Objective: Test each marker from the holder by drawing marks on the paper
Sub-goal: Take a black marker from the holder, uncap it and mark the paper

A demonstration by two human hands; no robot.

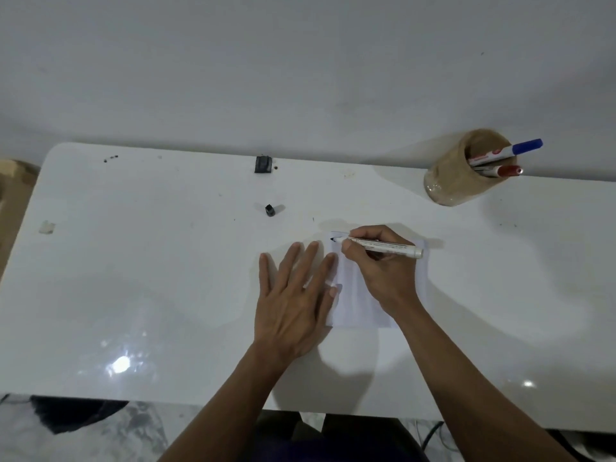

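A small white sheet of paper (353, 295) lies on the white table (166, 261). My right hand (380, 265) grips an uncapped white marker (393, 247), whose dark tip touches the paper's far left corner. My left hand (296, 298) lies flat with fingers spread, pressing the paper's left edge. The marker's black cap (270, 210) stands on the table beyond my left hand. A tan round holder (463, 171) at the far right holds a blue-capped marker (513, 151) and a red-capped marker (500, 171).
A small black block (263, 164) sits at the table's far edge against the white wall. Dark specks (110, 158) lie at the far left corner, and a scrap of tape (46, 227) near the left edge. The front edge runs below my forearms.
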